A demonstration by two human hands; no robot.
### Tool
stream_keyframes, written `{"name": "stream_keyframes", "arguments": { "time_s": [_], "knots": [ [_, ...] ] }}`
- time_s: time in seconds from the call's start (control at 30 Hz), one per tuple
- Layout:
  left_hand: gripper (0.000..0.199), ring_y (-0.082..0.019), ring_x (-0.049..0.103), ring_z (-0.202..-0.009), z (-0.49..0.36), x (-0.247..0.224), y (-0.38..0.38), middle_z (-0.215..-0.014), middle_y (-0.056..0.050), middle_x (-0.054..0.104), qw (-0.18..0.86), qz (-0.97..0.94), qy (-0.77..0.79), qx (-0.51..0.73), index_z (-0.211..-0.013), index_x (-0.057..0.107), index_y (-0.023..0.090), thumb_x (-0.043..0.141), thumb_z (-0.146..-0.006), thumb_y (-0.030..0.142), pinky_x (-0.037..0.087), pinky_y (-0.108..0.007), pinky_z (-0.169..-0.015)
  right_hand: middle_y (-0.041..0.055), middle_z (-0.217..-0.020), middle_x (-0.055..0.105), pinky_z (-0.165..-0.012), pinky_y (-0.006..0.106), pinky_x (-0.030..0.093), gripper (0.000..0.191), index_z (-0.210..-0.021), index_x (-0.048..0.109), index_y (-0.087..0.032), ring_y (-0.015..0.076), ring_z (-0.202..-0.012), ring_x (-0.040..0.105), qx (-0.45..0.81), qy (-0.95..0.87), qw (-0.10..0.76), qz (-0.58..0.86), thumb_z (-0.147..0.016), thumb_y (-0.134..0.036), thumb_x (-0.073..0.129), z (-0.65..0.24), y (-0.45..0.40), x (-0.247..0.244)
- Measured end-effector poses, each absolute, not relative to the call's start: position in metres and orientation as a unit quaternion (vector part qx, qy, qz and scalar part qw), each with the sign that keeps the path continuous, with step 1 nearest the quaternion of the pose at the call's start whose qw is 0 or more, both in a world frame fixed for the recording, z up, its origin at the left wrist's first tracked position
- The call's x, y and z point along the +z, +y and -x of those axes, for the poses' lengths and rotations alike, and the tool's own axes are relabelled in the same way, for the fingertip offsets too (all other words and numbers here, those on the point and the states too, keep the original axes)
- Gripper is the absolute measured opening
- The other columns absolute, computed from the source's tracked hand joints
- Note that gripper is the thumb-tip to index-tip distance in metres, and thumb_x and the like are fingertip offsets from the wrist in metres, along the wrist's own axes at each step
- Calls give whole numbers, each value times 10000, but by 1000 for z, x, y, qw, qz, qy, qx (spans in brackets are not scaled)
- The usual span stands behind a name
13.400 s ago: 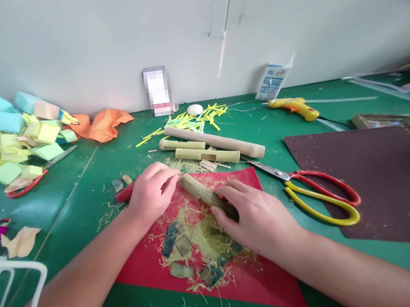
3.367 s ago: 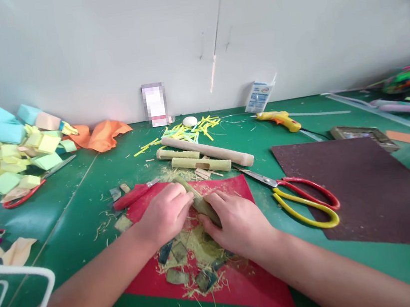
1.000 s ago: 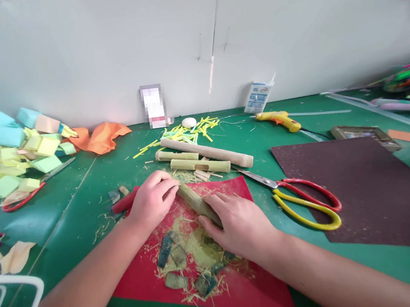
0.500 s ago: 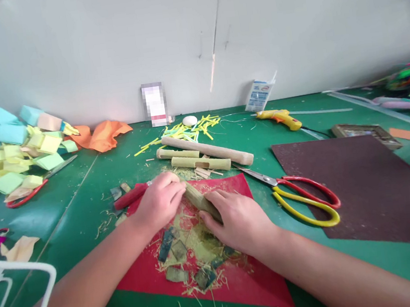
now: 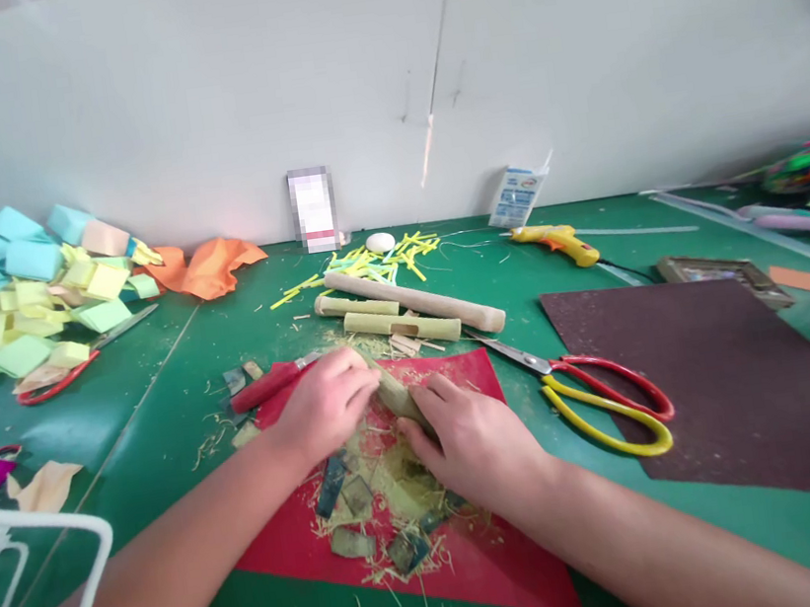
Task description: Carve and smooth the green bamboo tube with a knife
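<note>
My right hand is closed round the near end of a pale green bamboo tube, held at a slant above a red sheet. The fingers of my left hand are curled and pressed on the tube's far end; whether anything thin lies under them is hidden. Beneath the hands, fine shavings, yellowish dust and several small flat dark and tan pieces cover the sheet. A red-handled tool lies by my left wrist, partly hidden. Two cut bamboo tubes and a longer pale stick lie beyond.
Scissors with red and yellow handles lie right, by a dark brown sheet. Farther back are a yellow glue gun and yellow strips. Folded paper pieces are heaped left; a white frame stands near left.
My left hand has slid slightly along the bamboo tube toward my right hand. The right hand keeps its hold. The whole view has shifted a little.
</note>
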State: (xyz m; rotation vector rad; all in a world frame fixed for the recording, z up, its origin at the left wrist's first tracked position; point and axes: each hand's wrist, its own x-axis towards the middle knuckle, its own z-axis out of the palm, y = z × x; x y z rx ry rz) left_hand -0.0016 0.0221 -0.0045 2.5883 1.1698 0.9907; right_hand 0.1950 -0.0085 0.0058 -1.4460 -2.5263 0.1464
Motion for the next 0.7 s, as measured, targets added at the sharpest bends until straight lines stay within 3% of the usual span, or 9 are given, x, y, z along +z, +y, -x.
{"name": "stream_keyframes", "arguments": {
  "time_s": [0.23,0.4,0.7],
  "knots": [
    [175,-151,566,-839,22,0,42,-902,-62,591,30,-851,433,296,-916,657,148,484,-913,178,477,-299,-808,56,-878,587,-542,283,344,230,-882,571,-167,174,-694,587,54,-865,103,489,-914,-320,402,-195,-8,8],
    [168,-154,563,-844,18,1,46,-898,-56,597,28,-853,424,302,-850,652,157,496,-907,185,473,-296,-803,52,-919,615,-576,284,374,228,-1047,529,-159,191,-757,617,84,-855,149,490,-895,-304,442,-197,-6,2],
    [194,-167,546,-824,4,-2,25,-826,-64,591,48,-902,329,277,-820,626,146,466,-921,189,466,-300,-759,58,-879,633,-554,279,352,179,-982,525,-158,188,-725,614,101,-859,153,479,-891,-287,440,-197,-6,0]
  ]
}}
